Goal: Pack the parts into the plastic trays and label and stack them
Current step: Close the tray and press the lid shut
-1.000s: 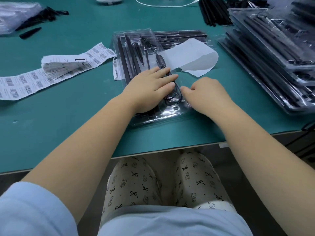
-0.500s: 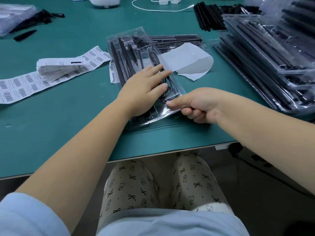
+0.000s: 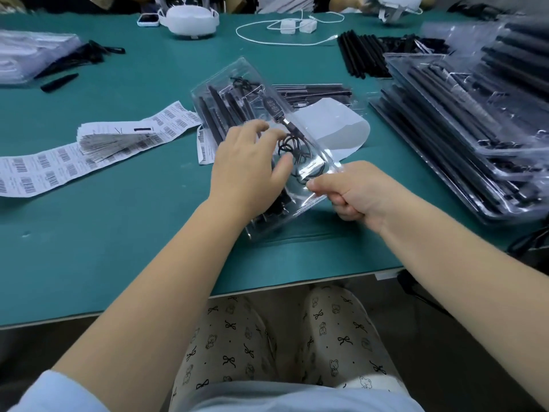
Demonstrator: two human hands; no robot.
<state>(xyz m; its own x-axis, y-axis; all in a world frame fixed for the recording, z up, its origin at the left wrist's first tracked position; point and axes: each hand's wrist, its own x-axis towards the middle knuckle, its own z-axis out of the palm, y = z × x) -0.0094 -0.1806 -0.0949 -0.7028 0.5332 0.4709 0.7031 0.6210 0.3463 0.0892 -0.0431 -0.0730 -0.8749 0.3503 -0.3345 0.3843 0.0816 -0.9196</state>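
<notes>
green matting covers the work table (image 3: 124,233), which runs from the near edge by the person's knees to a cluttered far side. at the middle sits a clear plastic tray (image 3: 234,84), tilted, its right near corner raised off the mat while its left side stays low. inside it lie long black rods (image 3: 217,114), a small black controller (image 3: 270,104) with a row of buttons, and a coiled black cable (image 3: 292,150).

the right hand (image 3: 353,193) is curled into a fist-like pinch, thumb pressed over the folded fingers, clamping the tray's near right corner. the left hand (image 3: 249,168) rests over the tray's middle with fingers spread and loosely bent, fingertips touching the clear cover near the coiled cable; it presses rather than grips.

just behind the tray lies a curled white backing sheet (image 3: 335,126), and behind that another flat tray of black parts (image 3: 312,92). to the left, a strip of barcode labels (image 3: 53,168) stretches across the mat, with a fanned pile of label sheets (image 3: 118,141) on top of it. on the right stands a stack of filled trays (image 3: 463,129), well apart from the hands. loose black rods (image 3: 362,56) lie beyond it. farther back are a white cable (image 3: 285,28), a white device (image 3: 190,20) and a phone (image 3: 147,19). at far left lie clear bags (image 3: 32,52) and a few black pieces (image 3: 59,82).
</notes>
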